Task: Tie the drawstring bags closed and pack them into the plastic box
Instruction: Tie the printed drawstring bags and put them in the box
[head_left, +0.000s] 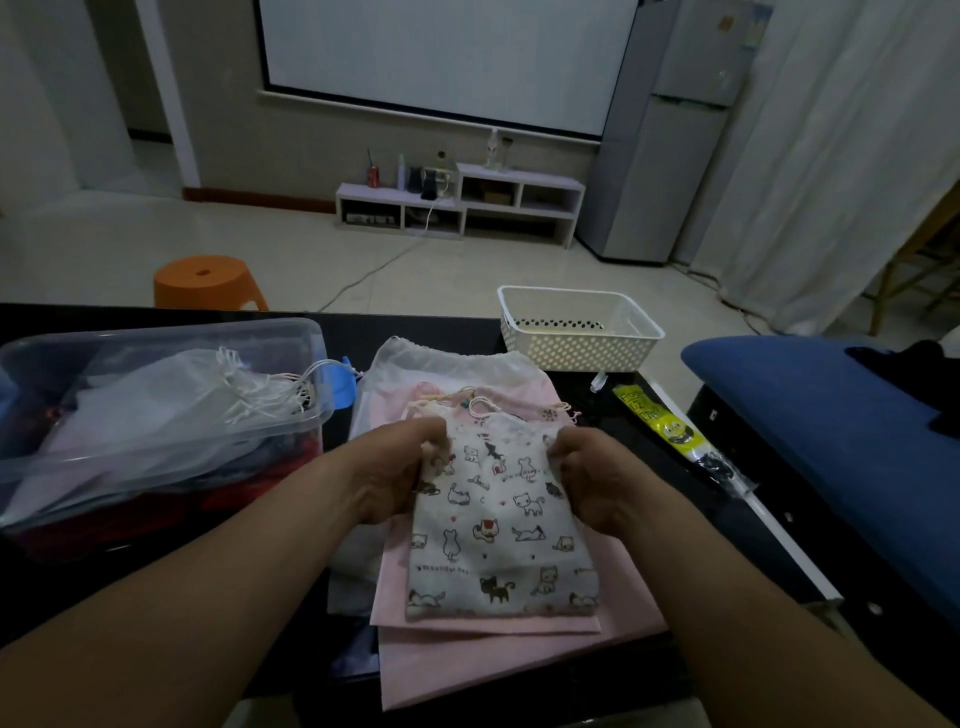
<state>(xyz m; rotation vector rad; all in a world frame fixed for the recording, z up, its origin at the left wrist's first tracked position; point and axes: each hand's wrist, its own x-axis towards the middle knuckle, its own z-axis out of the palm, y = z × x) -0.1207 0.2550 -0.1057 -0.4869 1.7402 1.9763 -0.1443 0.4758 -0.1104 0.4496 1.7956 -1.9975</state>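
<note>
Two hands on 1 item, as I view via head cam: L hand (400, 467) and R hand (587, 478), fingers curled, each gripping a top corner of cat-print drawstring bag (498, 525). Bag lies flat atop pink bags (519, 654), centre of black table (613, 395). Clear plastic box (156, 335) w/ pale bags (171, 410) inside: left of stack. White perforated basket (576, 343): far right.

Cat-print bag (498, 530), seemingly pink bags (493, 660) (dim)

The left hand (392, 467) and right hand (589, 480) were bare. Both forearms ran uncovered down to the frame's lower edge.
</note>
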